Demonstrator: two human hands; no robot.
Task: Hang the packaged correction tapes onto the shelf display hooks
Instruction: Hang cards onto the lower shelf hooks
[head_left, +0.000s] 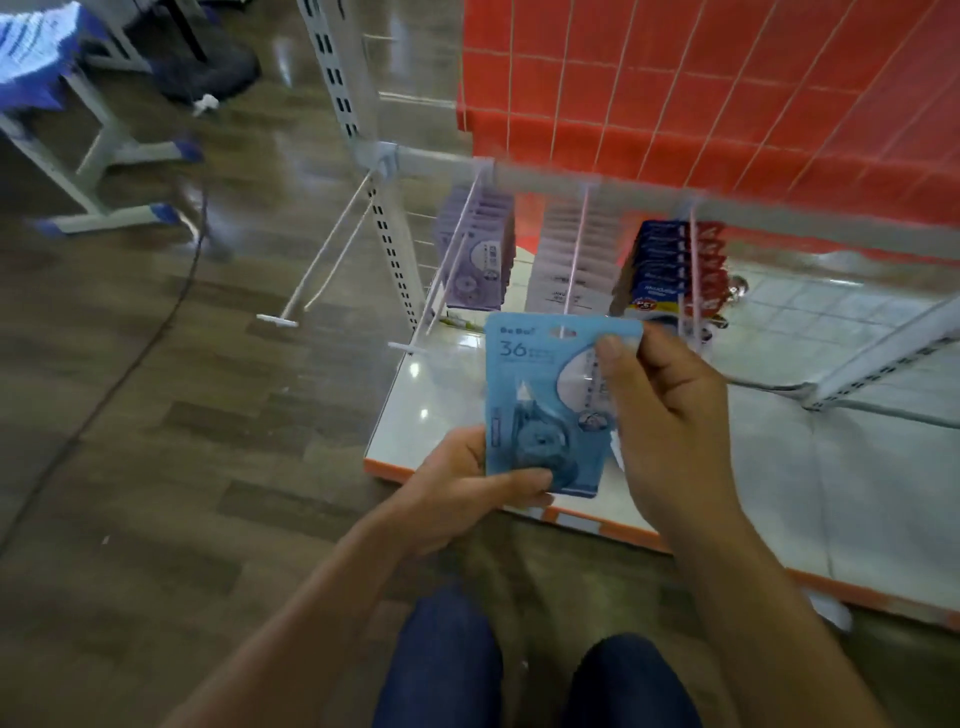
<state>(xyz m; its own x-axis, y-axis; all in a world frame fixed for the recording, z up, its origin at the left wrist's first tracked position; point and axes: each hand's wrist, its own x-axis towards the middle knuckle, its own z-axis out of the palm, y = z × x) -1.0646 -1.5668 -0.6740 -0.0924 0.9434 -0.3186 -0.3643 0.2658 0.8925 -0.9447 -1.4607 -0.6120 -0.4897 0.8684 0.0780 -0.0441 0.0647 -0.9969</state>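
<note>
**Desk:** What does the head view give you?

**Operator:** I see both hands raised in front of the rack. My left hand (462, 493) pinches the bottom edge of the blue correction tape pack (550, 395), with the thumb on the front over the blister. My right hand (670, 415) grips the pack's upper right corner, thumb across the card face and fingers behind it.

**Desk:** Where is the pack?

**Operator:** It is upright and facing me, held in the air over the white shelf base (441, 415). Its hang hole is at the top, and it sits just near of the hook tips, apart from all of them.

**Desk:** And the hooks?

**Operator:** I count four along the rail. The bare hook (278, 320) is furthest left. To its right hang the purple packs (480, 249), then the white packs (574, 260), then the blue-and-red packs (665, 265). The picture is blurred, so I cannot read their print.

**Desk:** Anything else?

**Operator:** There is a red grid panel (727, 78) behind the rail and a dark cable (132, 364) on the wood floor at left. My knees (441, 665), in blue trousers, are at the near edge.
</note>
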